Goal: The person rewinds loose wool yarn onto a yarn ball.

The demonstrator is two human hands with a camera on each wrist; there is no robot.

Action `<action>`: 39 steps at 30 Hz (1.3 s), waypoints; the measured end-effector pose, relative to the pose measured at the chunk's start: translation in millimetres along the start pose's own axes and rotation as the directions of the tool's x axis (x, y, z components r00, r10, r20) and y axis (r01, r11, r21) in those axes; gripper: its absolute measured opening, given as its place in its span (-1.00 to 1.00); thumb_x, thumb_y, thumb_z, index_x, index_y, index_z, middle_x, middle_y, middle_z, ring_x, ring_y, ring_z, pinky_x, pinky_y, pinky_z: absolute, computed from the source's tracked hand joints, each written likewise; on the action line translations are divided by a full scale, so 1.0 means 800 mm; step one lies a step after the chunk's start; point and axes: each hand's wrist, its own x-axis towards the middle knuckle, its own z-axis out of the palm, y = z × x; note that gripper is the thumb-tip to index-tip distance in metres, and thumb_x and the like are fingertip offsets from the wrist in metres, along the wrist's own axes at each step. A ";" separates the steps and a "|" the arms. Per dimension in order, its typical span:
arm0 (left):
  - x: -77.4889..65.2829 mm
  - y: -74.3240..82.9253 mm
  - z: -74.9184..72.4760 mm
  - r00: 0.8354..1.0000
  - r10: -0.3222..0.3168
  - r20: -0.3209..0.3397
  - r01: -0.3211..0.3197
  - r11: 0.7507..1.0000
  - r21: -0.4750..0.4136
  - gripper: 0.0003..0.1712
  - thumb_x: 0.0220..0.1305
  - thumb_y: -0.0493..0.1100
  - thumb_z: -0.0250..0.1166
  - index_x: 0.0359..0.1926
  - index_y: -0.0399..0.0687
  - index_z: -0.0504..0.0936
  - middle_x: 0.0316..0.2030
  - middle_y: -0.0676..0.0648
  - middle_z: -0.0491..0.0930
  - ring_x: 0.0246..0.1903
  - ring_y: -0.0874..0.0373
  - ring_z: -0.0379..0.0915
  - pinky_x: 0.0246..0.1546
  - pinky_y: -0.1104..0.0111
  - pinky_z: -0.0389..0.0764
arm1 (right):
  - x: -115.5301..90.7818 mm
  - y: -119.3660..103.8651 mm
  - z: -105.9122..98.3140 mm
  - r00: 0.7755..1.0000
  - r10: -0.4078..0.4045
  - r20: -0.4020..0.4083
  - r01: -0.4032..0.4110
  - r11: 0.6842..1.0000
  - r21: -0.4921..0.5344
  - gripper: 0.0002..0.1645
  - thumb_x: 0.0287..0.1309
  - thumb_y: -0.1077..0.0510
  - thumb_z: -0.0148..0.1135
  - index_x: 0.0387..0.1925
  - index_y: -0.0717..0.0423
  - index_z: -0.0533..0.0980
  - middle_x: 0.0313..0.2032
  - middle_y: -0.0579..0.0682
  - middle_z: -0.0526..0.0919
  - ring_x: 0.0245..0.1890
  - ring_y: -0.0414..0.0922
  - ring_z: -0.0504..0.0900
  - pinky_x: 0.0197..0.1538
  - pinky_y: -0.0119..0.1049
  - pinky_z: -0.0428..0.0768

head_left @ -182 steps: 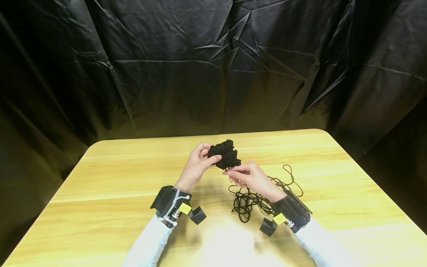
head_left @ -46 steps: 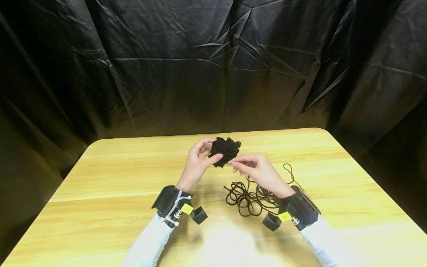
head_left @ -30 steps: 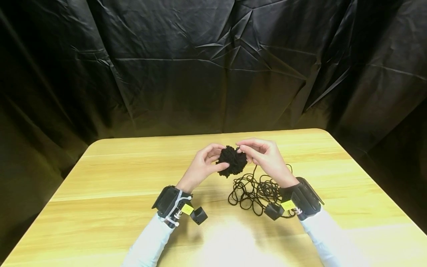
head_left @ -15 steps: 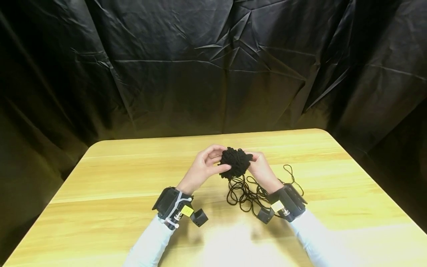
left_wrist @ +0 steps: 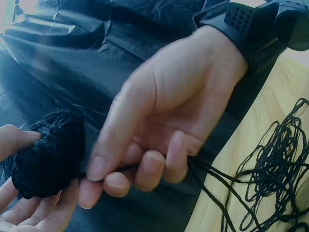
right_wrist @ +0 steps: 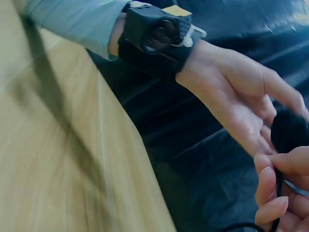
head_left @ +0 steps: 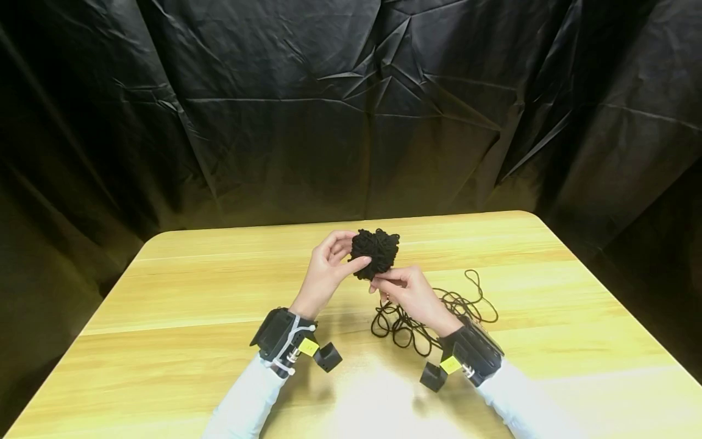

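Raised above the table, a fluffy wound ball of black yarn [head_left: 379, 249] sits between the thumb and fingers of my left hand [head_left: 322, 271]. Just below its lower right side, my right hand [head_left: 415, 297] pinches the yarn strand between thumb and forefinger. In the left wrist view that strand passes through the right hand [left_wrist: 149, 116], close beside the ball [left_wrist: 53, 154]. Several strands run on from it to a loose tangle of yarn [left_wrist: 275, 164] on the table. The right forearm partly hides the tangle in the head view.
The light wooden table [head_left: 192, 305] reaches back to a black sheet [head_left: 285, 158] hanging behind it. Both wrists wear black straps with small cameras; the left camera [head_left: 327, 356] and right camera [head_left: 433, 377] stick out inward over the table.
My right hand has gone round the ball, from above it, to its right side, then down below it. The left hand has tilted the ball and shifted slightly left. Loose strands have shifted.
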 end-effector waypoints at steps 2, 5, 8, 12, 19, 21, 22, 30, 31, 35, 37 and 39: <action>0.000 -0.001 0.000 1.000 0.003 -0.017 -0.003 1.000 0.000 -0.53 0.01 -0.32 0.30 0.00 -0.18 0.40 -0.04 -0.16 0.46 0.01 0.09 0.35 0.12 0.25 0.30 | -0.002 -0.006 0.001 0.999 -0.039 0.030 0.041 0.997 -0.059 -0.81 0.14 0.31 0.07 -0.35 0.35 0.59 -0.54 0.09 0.60 -0.64 -0.21 0.44 -0.59 -0.46 0.40; 0.001 -0.002 0.001 0.999 0.021 -0.032 -0.020 1.000 0.014 -0.52 -0.01 -0.33 0.31 -0.01 -0.21 0.40 -0.04 -0.16 0.46 0.00 0.09 0.34 0.14 0.26 0.27 | -0.004 -0.016 0.000 0.993 -0.097 0.074 0.107 0.983 -0.148 -0.80 0.15 0.27 0.09 -0.29 0.28 0.60 -0.49 0.05 0.63 -0.60 -0.11 0.49 -0.53 -0.43 0.48; 0.002 -0.003 0.000 0.999 0.037 -0.033 -0.036 0.999 0.030 -0.52 -0.01 -0.33 0.31 -0.02 -0.22 0.40 -0.05 -0.16 0.46 -0.02 0.07 0.34 0.14 0.26 0.27 | -0.007 -0.027 -0.003 0.986 -0.122 0.111 0.143 0.967 -0.211 -0.81 0.15 0.23 0.10 -0.30 0.23 0.60 -0.49 0.00 0.63 -0.61 -0.07 0.49 -0.52 -0.40 0.50; 0.001 -0.003 -0.001 0.999 0.033 -0.004 -0.033 0.999 0.035 -0.53 0.00 -0.33 0.31 -0.02 -0.20 0.40 -0.04 -0.16 0.45 -0.03 0.01 0.37 0.10 0.20 0.33 | -0.008 -0.043 -0.013 0.984 -0.118 0.133 0.149 0.956 -0.253 -0.82 0.13 0.20 0.13 -0.29 0.17 0.60 -0.50 -0.06 0.63 -0.63 -0.13 0.49 -0.53 -0.43 0.49; 0.000 -0.003 -0.002 0.994 0.030 0.102 -0.035 0.998 0.055 -0.50 0.00 -0.35 0.31 0.01 -0.19 0.39 0.00 -0.17 0.44 -0.03 0.00 0.39 0.02 0.19 0.41 | 0.000 -0.061 -0.030 0.988 -0.143 0.052 0.150 0.972 -0.183 -0.81 0.09 0.23 0.16 -0.24 0.19 0.59 -0.50 -0.04 0.63 -0.67 -0.09 0.45 -0.63 -0.45 0.32; 0.000 -0.004 -0.002 0.990 0.029 0.140 -0.037 0.998 0.055 -0.49 0.01 -0.35 0.30 0.03 -0.18 0.38 -0.02 -0.18 0.46 -0.04 0.00 0.41 -0.02 0.21 0.45 | 0.002 -0.063 -0.034 0.990 -0.137 0.024 0.139 0.978 -0.155 -0.80 0.10 0.24 0.15 -0.22 0.19 0.58 -0.52 -0.01 0.62 -0.68 -0.08 0.44 -0.63 -0.45 0.30; 0.000 -0.004 -0.001 0.986 0.029 0.163 -0.037 0.998 0.051 -0.48 0.01 -0.36 0.30 0.04 -0.17 0.38 -0.03 -0.19 0.47 -0.05 0.00 0.42 -0.06 0.22 0.48 | 0.003 -0.063 -0.036 0.991 -0.132 0.011 0.132 0.981 -0.142 -0.80 0.10 0.24 0.14 -0.21 0.19 0.58 -0.51 0.01 0.62 -0.68 -0.08 0.43 -0.63 -0.44 0.28; 0.000 -0.003 0.000 0.950 0.068 0.303 -0.109 0.987 0.118 -0.44 -0.02 -0.40 0.31 0.07 -0.22 0.40 -0.02 -0.19 0.48 -0.03 0.03 0.42 -0.05 0.31 0.47 | 0.015 -0.059 -0.044 0.989 -0.103 -0.104 0.091 0.989 -0.113 -0.78 0.12 0.21 0.14 -0.22 0.21 0.58 -0.64 0.05 0.53 -0.70 -0.18 0.35 -0.62 -0.44 0.27; 0.000 -0.002 0.001 0.946 0.073 0.317 -0.115 0.986 0.118 -0.44 -0.03 -0.40 0.31 0.07 -0.24 0.40 -0.01 -0.20 0.47 -0.02 0.03 0.41 -0.03 0.32 0.46 | 0.016 -0.056 -0.046 0.987 -0.104 -0.118 0.091 0.990 -0.112 -0.78 0.11 0.20 0.15 -0.22 0.21 0.59 -0.62 0.07 0.55 -0.68 -0.17 0.37 -0.61 -0.45 0.28; -0.001 0.000 0.001 0.935 0.057 0.350 -0.095 0.991 0.092 -0.45 -0.02 -0.42 0.29 0.06 -0.27 0.39 0.00 -0.20 0.45 0.01 0.04 0.37 0.02 0.34 0.42 | 0.021 -0.039 -0.049 0.984 -0.080 -0.161 0.068 0.994 -0.081 -0.74 0.10 0.15 0.17 -0.21 0.22 0.59 -0.37 0.12 0.62 -0.58 -0.20 0.40 -0.54 -0.47 0.37; -0.002 0.002 0.001 0.936 0.051 0.349 -0.076 0.995 0.060 -0.45 -0.02 -0.44 0.28 0.07 -0.28 0.37 0.00 -0.23 0.44 0.01 0.02 0.37 0.01 0.32 0.43 | 0.022 -0.029 -0.049 0.984 -0.053 -0.170 0.047 0.998 -0.041 -0.73 0.11 0.18 0.16 -0.20 0.28 0.57 -0.25 0.14 0.62 -0.47 -0.23 0.48 -0.43 -0.48 0.45; -0.002 0.003 0.001 0.945 0.043 0.324 -0.060 0.997 0.042 -0.45 -0.01 -0.43 0.28 0.07 -0.27 0.37 0.00 -0.23 0.44 0.01 0.02 0.38 -0.01 0.32 0.44 | 0.022 -0.019 -0.046 0.984 -0.005 -0.180 0.007 1.000 0.014 -0.74 0.12 0.25 0.12 -0.19 0.36 0.55 -0.24 0.17 0.62 -0.43 -0.30 0.51 -0.37 -0.49 0.47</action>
